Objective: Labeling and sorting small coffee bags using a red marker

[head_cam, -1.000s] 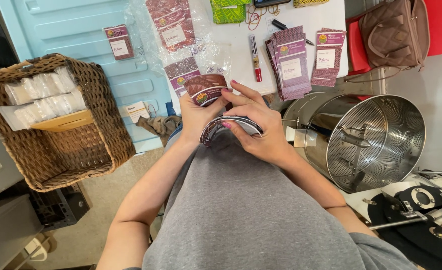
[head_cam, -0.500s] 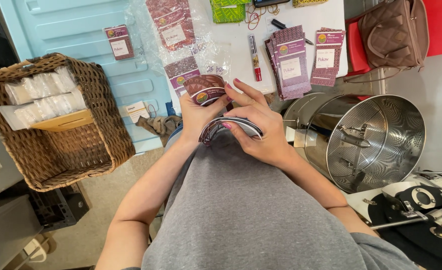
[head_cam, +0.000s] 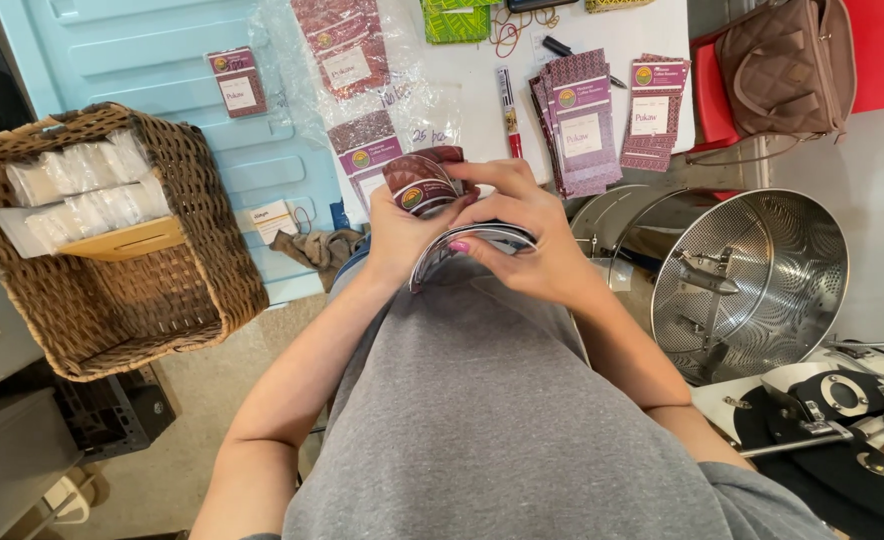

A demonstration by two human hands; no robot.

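Both my hands are together in front of my belly, holding a bent stack of dark red patterned pouches (head_cam: pixel 424 183) with round logos. My left hand (head_cam: pixel 394 238) grips the stack from the left side, thumb on top. My right hand (head_cam: pixel 522 235) wraps over the stack's right side, fingers curled over the silvery edges (head_cam: pixel 482 237) of the pouches. The stack curves upward toward the table edge.
A white table (head_cam: pixel 652 25) holds stacks of purple pouches (head_cam: pixel 582 125), bagged red pouches (head_cam: pixel 347 45), a red pen (head_cam: pixel 510 105) and green packets. A wicker basket (head_cam: pixel 207 240) with white packets stands left. A perforated steel drum (head_cam: pixel 762 275) and a brown handbag (head_cam: pixel 777 65) are on the right.
My hands have shifted slightly on the stack of pouches, fingers moving through them. Nothing else has moved.
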